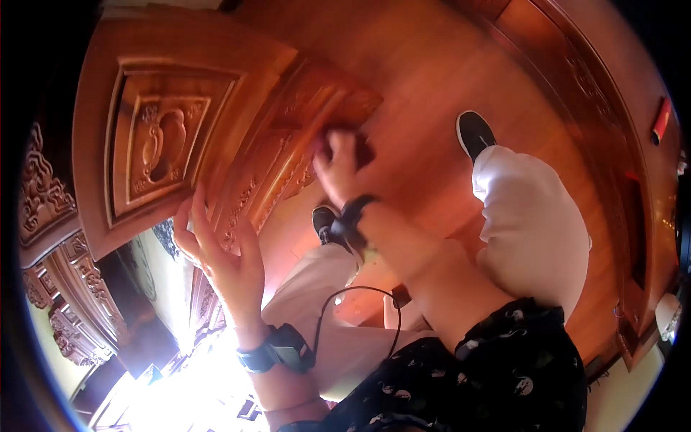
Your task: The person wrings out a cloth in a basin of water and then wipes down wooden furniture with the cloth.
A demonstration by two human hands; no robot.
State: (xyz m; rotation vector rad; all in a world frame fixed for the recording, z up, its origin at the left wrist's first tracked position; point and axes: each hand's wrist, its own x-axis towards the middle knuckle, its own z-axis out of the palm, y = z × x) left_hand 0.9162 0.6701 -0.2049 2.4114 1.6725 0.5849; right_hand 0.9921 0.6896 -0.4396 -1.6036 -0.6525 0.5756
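Observation:
A carved wooden cabinet door (97,165) stands swung out on the left, with a raised panel of relief work. My left hand (223,255) is at its lower edge, fingers stretched out and apart, the fingertips at the wood. Beyond the door runs a carved wooden cabinet front (277,155). Close against that front is my right hand (340,169), blurred, its fingers curled. A small dark reddish patch shows at its fingers; I cannot make out what it is. Both wrists wear dark bands.
Reddish wooden floor (410,86) lies ahead, with my shoes (475,133) on it. Carved wooden furniture (576,79) curves along the right, bearing a red object (661,120). A black cable (360,288) loops over my lap. Bright glare fills the lower left.

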